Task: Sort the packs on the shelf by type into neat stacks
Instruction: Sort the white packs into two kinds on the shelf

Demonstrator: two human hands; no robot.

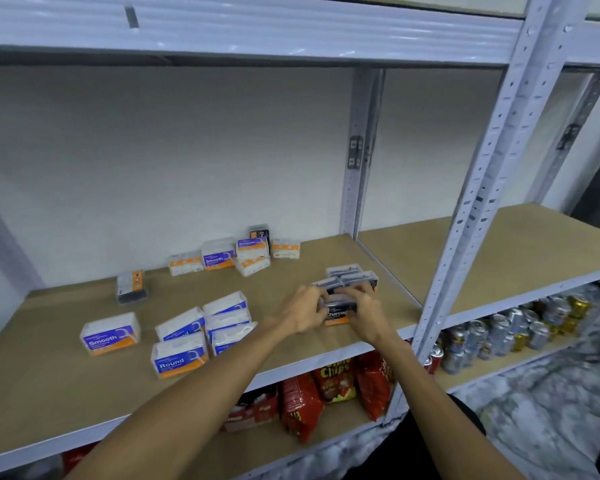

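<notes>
My forearms (194,393) out over shelf (49,393) edge. Left hand (303,313), right hand (364,311) pinch Charcoal pack (338,311) by its ends, fingers (352,294) curled; long axis left-right. Other dark packs (352,277) just behind, right hand nearer.

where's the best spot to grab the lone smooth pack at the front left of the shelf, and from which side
Grip the Smooth pack across its long front and back faces, coming from above. It is a flat-sided box lying apart from the others, so fingers should fit on both sides. The left hand is nearer; it and the right hand now hold the Charcoal pack.
</notes>
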